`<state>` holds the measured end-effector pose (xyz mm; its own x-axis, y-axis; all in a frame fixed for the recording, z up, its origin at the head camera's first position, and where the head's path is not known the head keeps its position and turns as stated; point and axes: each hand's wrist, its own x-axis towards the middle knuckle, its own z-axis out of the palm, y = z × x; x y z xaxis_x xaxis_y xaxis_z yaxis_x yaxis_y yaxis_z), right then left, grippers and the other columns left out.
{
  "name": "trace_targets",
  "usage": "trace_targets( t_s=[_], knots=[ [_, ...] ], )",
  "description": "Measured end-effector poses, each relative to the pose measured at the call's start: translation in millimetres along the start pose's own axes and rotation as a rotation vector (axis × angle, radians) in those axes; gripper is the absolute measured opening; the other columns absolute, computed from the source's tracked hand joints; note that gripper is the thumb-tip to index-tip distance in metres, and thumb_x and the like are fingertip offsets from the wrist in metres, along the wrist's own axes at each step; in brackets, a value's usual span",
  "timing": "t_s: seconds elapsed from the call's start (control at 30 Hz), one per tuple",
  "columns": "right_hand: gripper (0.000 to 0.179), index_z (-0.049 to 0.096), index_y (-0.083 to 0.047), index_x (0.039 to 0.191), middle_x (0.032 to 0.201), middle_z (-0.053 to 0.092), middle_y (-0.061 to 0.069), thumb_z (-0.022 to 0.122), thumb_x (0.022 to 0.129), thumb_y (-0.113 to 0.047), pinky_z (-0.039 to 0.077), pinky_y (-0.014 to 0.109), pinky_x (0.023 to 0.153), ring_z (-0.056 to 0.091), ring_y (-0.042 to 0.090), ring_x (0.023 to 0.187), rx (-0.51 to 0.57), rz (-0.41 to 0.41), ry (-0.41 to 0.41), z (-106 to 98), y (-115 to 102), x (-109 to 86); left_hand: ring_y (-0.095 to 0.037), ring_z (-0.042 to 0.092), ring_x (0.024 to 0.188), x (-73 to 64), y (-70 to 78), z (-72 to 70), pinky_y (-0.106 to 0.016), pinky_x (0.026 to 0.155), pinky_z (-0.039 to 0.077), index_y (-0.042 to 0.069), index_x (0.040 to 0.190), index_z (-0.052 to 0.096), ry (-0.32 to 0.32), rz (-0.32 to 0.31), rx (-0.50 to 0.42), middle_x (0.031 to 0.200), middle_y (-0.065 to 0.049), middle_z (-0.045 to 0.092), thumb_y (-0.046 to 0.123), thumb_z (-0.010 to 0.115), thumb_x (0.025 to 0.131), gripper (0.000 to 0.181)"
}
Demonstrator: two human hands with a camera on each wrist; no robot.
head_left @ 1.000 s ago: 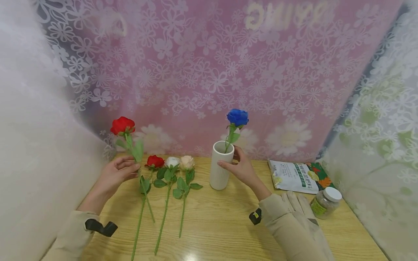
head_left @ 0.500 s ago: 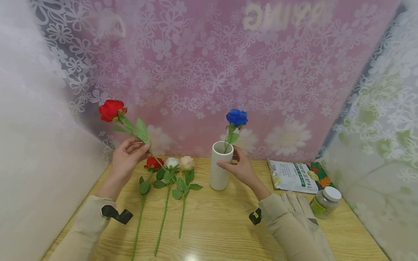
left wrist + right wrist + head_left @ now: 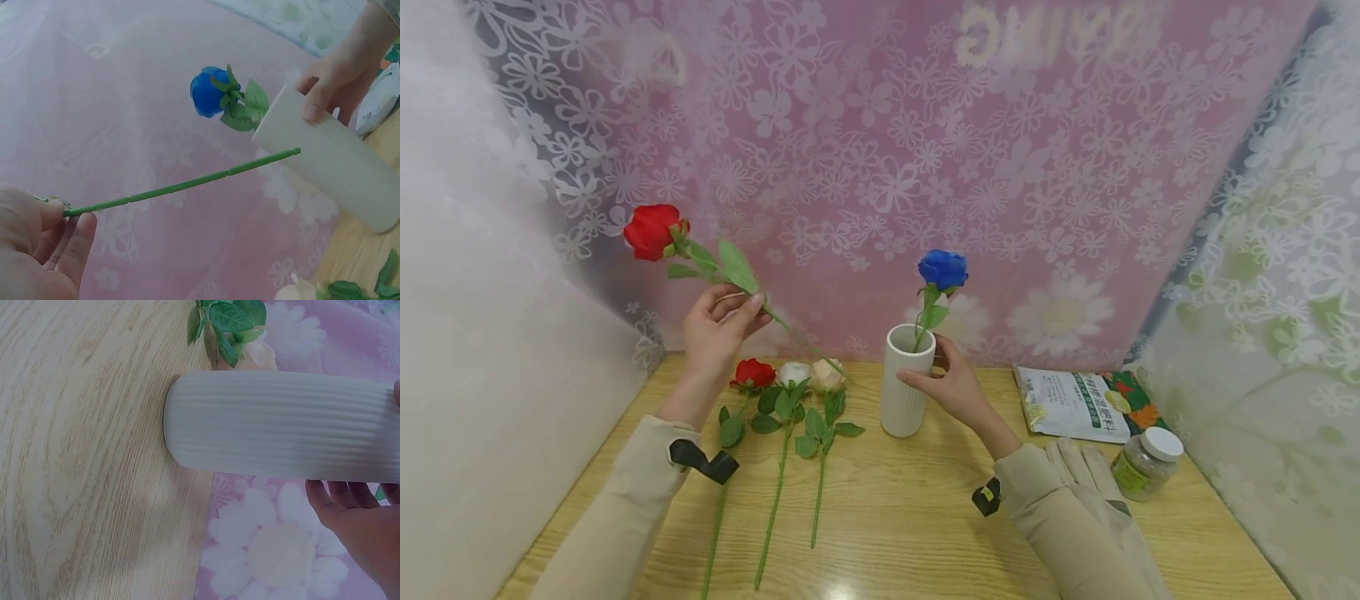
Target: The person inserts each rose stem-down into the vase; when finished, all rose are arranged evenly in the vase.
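Note:
My left hand (image 3: 718, 329) pinches the stem of a red rose (image 3: 652, 232), holding it up above the table. The bloom leans to the left, and the bare stem (image 3: 181, 186) slants down to the right, its cut end pointing toward the vase. My right hand (image 3: 951, 383) grips the ribbed white vase (image 3: 901, 400) near its top, thumb on the front. The vase stands upright on the table, seen from the side in the right wrist view, where the hand (image 3: 362, 525) reaches round it. A blue rose (image 3: 943, 270) stands in the vase, leaning a little right.
Another red rose (image 3: 754, 372), a white rose (image 3: 794, 373) and a cream rose (image 3: 827, 375) lie on the wooden table (image 3: 880, 517) left of the vase. At right are a printed packet (image 3: 1075, 404), a jar with a white lid (image 3: 1148, 463) and pale gloves (image 3: 1086, 471).
My left hand has lifted the red rose and moved it right, toward the vase. Its stem has swung from near upright to slanting. My right hand and the vase have stayed put.

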<state>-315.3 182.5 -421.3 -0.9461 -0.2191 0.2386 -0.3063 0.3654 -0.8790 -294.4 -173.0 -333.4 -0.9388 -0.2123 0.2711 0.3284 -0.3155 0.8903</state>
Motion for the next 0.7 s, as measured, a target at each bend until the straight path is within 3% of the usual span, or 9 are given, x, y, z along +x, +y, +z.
trace_targets(
  t_s=[0.3,0.7],
  knots=[
    [0.082,0.039,-0.019,0.161,0.148,0.056,0.013,0.084,0.093,-0.032,0.054,0.057,0.109,0.060,0.036,0.132,0.006,-0.045,0.018,-0.3,4.2,-2.0,-0.017,0.074,0.087,8.8,3.2,28.9,-0.032,0.083,0.066,0.007,0.115,0.059,0.023,0.054,-0.063,0.094,-0.003,0.069,0.003,0.076,0.095,0.027],
    [0.085,0.038,-0.021,0.161,0.147,0.056,0.009,0.084,0.092,-0.039,0.056,0.053,0.107,0.060,0.033,0.132,-0.003,-0.043,0.013,-0.8,3.5,-2.0,-0.015,0.075,0.084,15.8,1.7,57.5,-0.034,0.084,0.066,0.008,0.110,0.060,0.036,0.121,-0.109,0.090,0.000,0.071,-0.002,0.074,0.095,0.022]
  ],
)
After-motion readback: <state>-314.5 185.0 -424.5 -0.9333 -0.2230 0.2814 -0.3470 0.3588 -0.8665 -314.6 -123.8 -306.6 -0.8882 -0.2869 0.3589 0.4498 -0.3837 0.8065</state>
